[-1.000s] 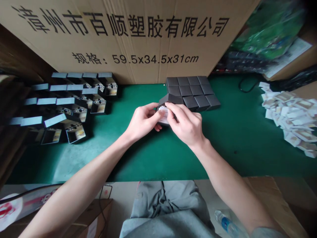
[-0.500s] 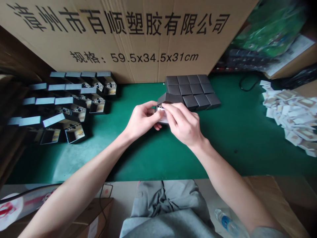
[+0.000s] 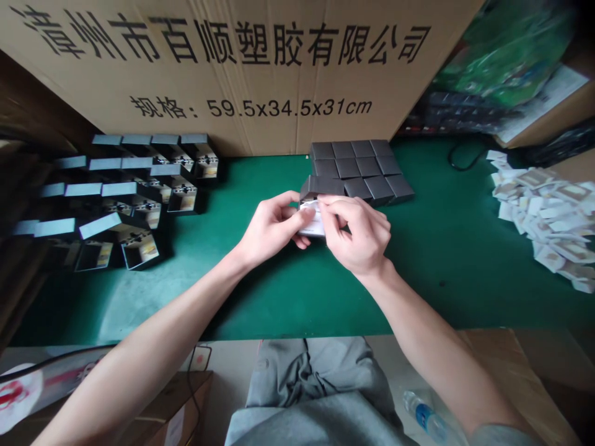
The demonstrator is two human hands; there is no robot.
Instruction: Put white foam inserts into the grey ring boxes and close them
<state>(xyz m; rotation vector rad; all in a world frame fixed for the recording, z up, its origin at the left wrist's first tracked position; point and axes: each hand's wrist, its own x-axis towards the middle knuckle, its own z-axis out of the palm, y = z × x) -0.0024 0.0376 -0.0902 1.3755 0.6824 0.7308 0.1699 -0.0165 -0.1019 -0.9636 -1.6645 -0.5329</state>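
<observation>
A small dark hinged box (image 3: 322, 186) with its lid raised sits between my hands over the green table. My left hand (image 3: 274, 226) grips it from the left, thumb laid on the white insert (image 3: 312, 223) inside. At the box's right side is my right hand (image 3: 357, 232), its thumb and index finger pinched at the insert's upper right edge, with the other fingers curled. Part of the box and insert is hidden by my fingers. Just behind stand several closed dark boxes (image 3: 356, 160) in a block.
Rows of open dark boxes (image 3: 139, 243) stand at the left. White inserts (image 3: 548, 214) lie heaped at the far right. A large printed carton (image 3: 251, 74) rises behind the green table (image 3: 279, 303). A plastic bottle (image 3: 425, 414) lies below the table's edge.
My right hand has shifted slightly right and its fingers have curled in more, uncovering more of the white insert. The box has moved a little right with my left hand still on it.
</observation>
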